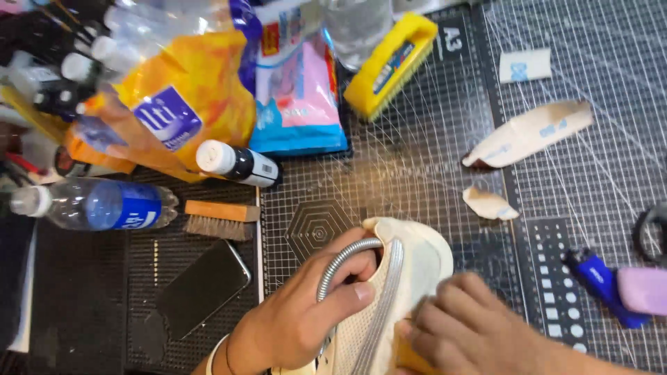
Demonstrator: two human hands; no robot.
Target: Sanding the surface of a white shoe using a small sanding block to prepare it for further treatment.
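Near the bottom edge of the gridded cutting mat (417, 167), centre: one pale knit sneaker (399, 292), long axis running from the bottom edge up toward the mat's middle, its rounded end farthest from the person. Left hand (306, 316): comes in from the lower left, fingers tucked into the shoe's opening, thumb pressed on its side, clamped on the sneaker beside a flexible metal hose (344, 258). Right hand (462, 323): comes in from the lower right, fingers curled together, pressing a yellow cloth or sponge (410, 357) on the shoe's side. Both hands touch the shoe. Left of it: dark phone (201, 288), wooden brush (219, 219), water bottle (97, 205).
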